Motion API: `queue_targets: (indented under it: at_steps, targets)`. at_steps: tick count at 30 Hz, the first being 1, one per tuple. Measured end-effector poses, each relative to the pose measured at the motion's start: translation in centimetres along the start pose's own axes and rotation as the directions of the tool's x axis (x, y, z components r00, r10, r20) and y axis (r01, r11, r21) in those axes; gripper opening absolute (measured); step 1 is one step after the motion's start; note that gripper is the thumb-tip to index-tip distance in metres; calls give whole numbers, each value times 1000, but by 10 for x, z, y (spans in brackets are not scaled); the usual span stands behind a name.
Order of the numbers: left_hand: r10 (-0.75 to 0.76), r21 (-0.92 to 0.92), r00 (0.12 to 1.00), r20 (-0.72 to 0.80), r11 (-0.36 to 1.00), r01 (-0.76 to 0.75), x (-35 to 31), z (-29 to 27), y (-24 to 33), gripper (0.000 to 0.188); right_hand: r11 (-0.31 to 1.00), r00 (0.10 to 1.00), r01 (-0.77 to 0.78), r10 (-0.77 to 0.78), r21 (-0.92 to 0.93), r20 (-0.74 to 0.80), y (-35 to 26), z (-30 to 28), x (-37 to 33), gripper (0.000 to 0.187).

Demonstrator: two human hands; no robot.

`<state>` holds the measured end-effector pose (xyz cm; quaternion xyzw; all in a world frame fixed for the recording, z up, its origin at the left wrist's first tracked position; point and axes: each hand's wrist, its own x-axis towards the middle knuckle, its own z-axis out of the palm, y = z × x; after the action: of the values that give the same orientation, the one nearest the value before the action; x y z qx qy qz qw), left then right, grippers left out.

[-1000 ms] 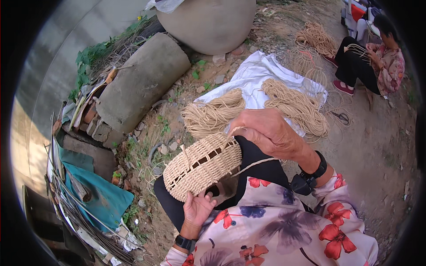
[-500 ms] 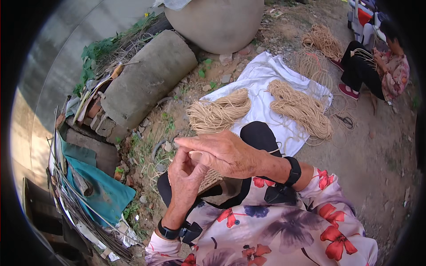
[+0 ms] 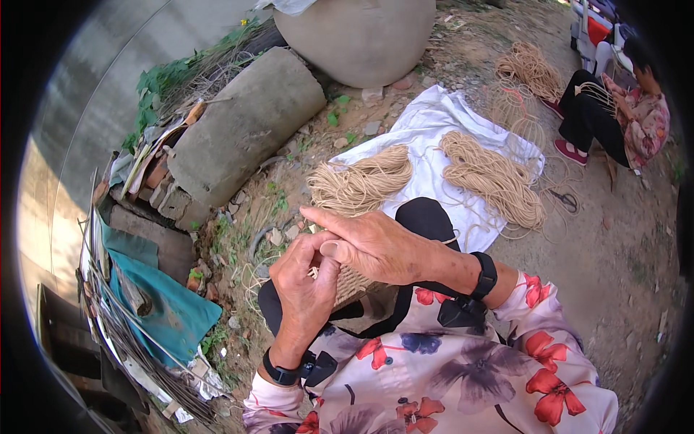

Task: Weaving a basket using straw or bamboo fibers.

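Both hands meet above my lap over a woven piece of beige cord (image 3: 352,288), mostly hidden beneath them. My left hand (image 3: 302,278) has its fingers curled at the near-left edge of the weave, with a bit of cord showing beside them. My right hand (image 3: 379,246) lies across from the right, its thumb pressed against the left fingertips and its index finger stretched out to the left. Whatever the right fingers pinch is hidden. Just beyond my knees, a bundle of beige cord (image 3: 361,181) and a second cord bundle (image 3: 495,177) lie on a white cloth (image 3: 426,119).
Scissors (image 3: 566,200) lie on the dirt right of the cloth, near a cord coil (image 3: 530,69). A co-worker (image 3: 640,119) sits at the far right handling strands. A concrete cylinder (image 3: 246,123), a large round vessel (image 3: 354,40) and teal fabric (image 3: 163,304) stand or lie around.
My left fingers have curled in closer, and the right thumb now presses against them. My right hand has shifted slightly to the right. The weave stays under the hands.
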<state>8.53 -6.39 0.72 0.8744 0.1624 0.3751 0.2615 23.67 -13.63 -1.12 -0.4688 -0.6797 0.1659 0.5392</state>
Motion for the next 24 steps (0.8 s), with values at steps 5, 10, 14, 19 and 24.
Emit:
queue_targets:
  at_steps: [5, 10, 14, 19, 24]
  targets:
    - [-297, -368, 954, -45, 892, 261, 5, -12, 11, 6, 941, 984, -145, 169, 306, -53, 3, -11, -5, 33]
    - [-417, -387, 908, 44, 831, 400, -3, -7, -9, 9, 984, 984, 28, 5, 178, -179, 2, -13, -21, 23]
    - [-332, -135, 942, 39, 933, 334, -6, 7, -25, 8, 996, 985, -30, 14, -89, -172, 12, -17, -32, 22]
    - [-36, 298, 993, 111, 955, 2, -6, 19, -39, 12, 957, 975, -55, -11, -286, -223, 39, -11, -40, 17]
    - [-56, 311, 986, 158, 950, 4, -6, 15, -44, 9, 897, 987, 2, -72, -443, -141, 55, -11, -42, 15]
